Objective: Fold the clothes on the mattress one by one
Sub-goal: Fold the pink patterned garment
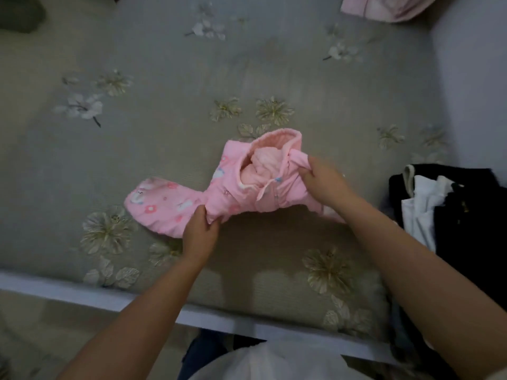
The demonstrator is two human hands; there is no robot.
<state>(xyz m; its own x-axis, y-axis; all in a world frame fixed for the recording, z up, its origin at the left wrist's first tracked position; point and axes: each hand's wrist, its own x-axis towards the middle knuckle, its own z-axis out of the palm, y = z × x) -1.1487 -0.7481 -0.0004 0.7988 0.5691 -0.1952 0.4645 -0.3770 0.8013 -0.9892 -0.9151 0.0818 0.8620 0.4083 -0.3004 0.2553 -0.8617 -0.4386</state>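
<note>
- Pink hooded baby jacket [233,187] lies bunched mid-mattress [192,78], one sleeve trailing left.
- Left hand [199,233] pinches its hem; right hand [325,182] grips fabric by the hood.
- Best pulled taut and flat before folding the sleeve inward.

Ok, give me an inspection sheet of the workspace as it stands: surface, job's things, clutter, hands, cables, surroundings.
Surface: grey-green mattress with a flower print, white edge along the near side.
Job's things: pink printed garment bunched mid-mattress, one sleeve spread to the left, hood opening upward; not yet folded.
Clutter: black and white clothes pile at the right edge; pale pink fabric at the top right corner; dark item at the top left, too dim to identify.
Hands: left hand grips the garment's lower edge; right hand grips fabric beside the hood.
Cables: nothing seen.
Surroundings: pale wall on the right; floor below the near edge.
</note>
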